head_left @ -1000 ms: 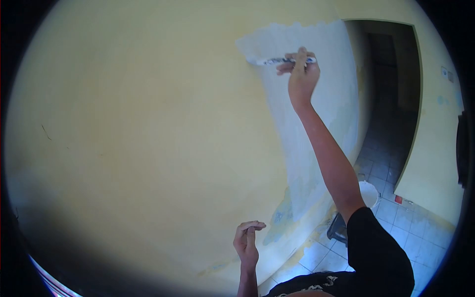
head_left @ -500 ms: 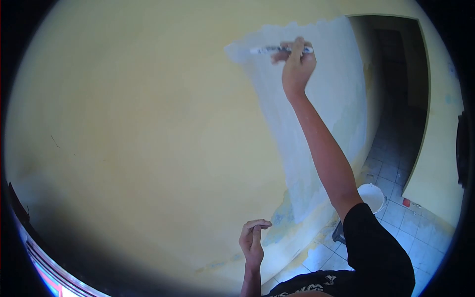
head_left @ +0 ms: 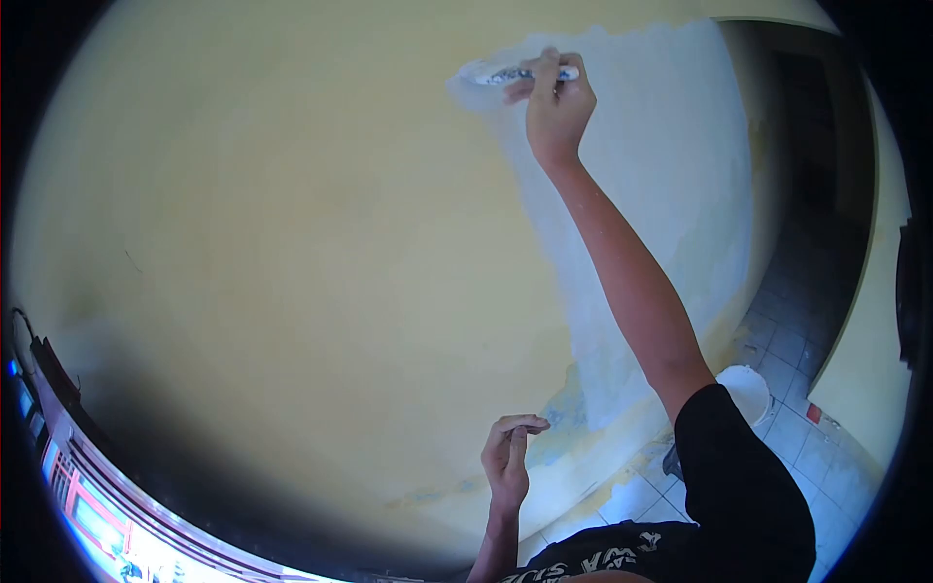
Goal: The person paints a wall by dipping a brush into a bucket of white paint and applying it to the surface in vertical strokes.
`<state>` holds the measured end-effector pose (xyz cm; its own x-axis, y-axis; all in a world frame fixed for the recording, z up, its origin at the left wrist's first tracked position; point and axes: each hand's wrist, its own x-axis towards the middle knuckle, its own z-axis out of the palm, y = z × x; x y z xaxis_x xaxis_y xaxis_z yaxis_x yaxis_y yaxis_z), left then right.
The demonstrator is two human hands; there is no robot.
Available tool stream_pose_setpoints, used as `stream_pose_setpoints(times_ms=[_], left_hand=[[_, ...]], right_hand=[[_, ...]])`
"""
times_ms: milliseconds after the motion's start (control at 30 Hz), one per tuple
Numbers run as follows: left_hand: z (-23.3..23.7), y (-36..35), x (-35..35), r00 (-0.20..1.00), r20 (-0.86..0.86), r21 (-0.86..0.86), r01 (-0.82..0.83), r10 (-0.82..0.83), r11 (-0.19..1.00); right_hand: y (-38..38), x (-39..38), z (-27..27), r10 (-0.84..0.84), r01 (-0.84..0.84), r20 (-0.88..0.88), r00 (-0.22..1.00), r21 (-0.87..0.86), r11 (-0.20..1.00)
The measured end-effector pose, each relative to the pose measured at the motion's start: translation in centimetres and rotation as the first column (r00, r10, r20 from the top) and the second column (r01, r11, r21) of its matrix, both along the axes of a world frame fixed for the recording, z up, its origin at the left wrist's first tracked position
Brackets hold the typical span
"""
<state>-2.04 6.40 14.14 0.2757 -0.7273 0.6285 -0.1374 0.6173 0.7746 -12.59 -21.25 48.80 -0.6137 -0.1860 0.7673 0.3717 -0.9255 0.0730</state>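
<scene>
My right hand (head_left: pixel 561 97) is raised at the top centre, its fingers wrapped round the handle of a paint-smeared brush (head_left: pixel 510 75). The bristle end points left and touches the upper left edge of a whitish coated patch (head_left: pixel 651 126) on the yellow wall (head_left: pixel 340 243). Low in the view, my left hand (head_left: pixel 507 452) is held up in front of the wall with its fingers bent and pressed together. Whether anything small is between those fingers cannot be made out.
A white bucket (head_left: pixel 744 394) stands on the tiled floor (head_left: pixel 787 428) at the lower right, near a small red object (head_left: pixel 813 413). Behind it is a dark doorway (head_left: pixel 816 165). A dark object (head_left: pixel 672 461) lies by my right sleeve. A bright window-like opening (head_left: pixel 97 520) is at the lower left.
My right hand and the brush have moved left and slightly up along the patch's upper edge. The view has shifted, and my left hand appears slightly further right and higher.
</scene>
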Motion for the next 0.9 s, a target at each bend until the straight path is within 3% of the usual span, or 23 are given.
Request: stream_pose_setpoints(times_ms=[67,167,200,300,333,433,567,667,767,800,900], left_hand=[[0.4,0.3,-0.4,1.000,0.016,-0.025,-0.020,0.020,0.999],[-0.6,-0.1,-0.9,0.997,-0.017,-0.013,-0.078,0.078,0.997],[-0.9,-0.2,-1.0,0.996,-0.023,-0.006,-0.088,0.088,0.996],[-1.2,-0.5,-1.8,0.992,-0.033,-0.008,-0.123,0.122,0.992],[-0.7,-0.5,-2.1,0.990,-0.027,-0.021,-0.139,0.138,0.990],[-1.4,-0.3,-3.1,0.985,-0.016,-0.037,-0.173,0.173,0.984],[-2.1,-0.9,-3.6,0.980,-0.072,-0.007,-0.188,0.187,0.982],[-0.4,-0.2,-4.2,0.980,-0.071,0.010,-0.185,0.185,0.983],[0.9,0.5,-4.4,0.984,-0.016,-0.022,-0.180,0.180,0.983],[1.1,0.2,-4.4,0.982,-0.028,-0.019,-0.187,0.186,0.982],[1.0,0.3,-4.0,0.980,-0.047,0.016,-0.194,0.195,0.981]], right_hand=[[-0.5,0.0,-1.5,-0.043,0.043,-0.024,0.999,0.022,0.999],[1.3,-1.9,-1.0,0.086,-0.087,0.012,0.996,0.098,0.991],[1.8,-1.5,-0.1,0.145,-0.147,0.103,0.984,0.017,0.989],[1.4,0.5,0.6,0.202,-0.200,0.093,0.975,-0.028,0.979],[0.3,1.0,-0.3,0.068,-0.069,0.017,0.998,0.023,0.997],[-0.8,0.7,-3.9,-0.074,0.084,-0.142,0.987,0.070,0.994],[3.4,0.5,-1.3,0.261,-0.261,-0.015,0.965,-0.004,0.965],[2.1,2.7,1.2,0.137,-0.139,-0.029,0.990,-0.100,0.985],[0.7,2.5,-1.0,-0.149,0.143,-0.091,0.985,-0.070,0.987],[1.4,1.9,-1.5,-0.134,0.127,-0.100,0.986,-0.073,0.989],[3.4,0.6,-0.8,0.114,-0.111,-0.155,0.981,0.025,0.993]])
